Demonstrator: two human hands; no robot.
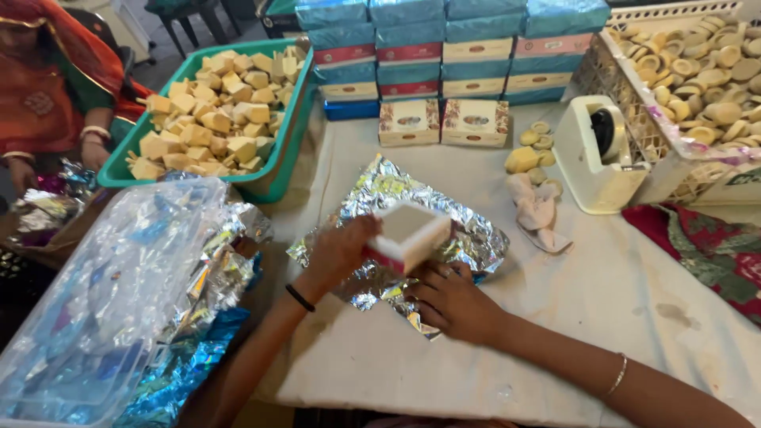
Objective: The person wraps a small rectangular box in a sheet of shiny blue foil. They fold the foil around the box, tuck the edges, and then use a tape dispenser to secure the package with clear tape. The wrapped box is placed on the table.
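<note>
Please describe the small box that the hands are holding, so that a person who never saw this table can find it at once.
Start from the white-covered table and find the crinkled silver foil sheet at its middle. Above this foil, the left hand and right hand hold a small white box with a red lower edge. Unlike the two patterned boxes resting further back, it is tilted and lifted.

This is a small soap packing workshop: a green tray (279, 150) full of soap blocks (214, 119), stacked boxes (444, 47), and foil sheets (476, 238) on the bench (602, 293).
</note>
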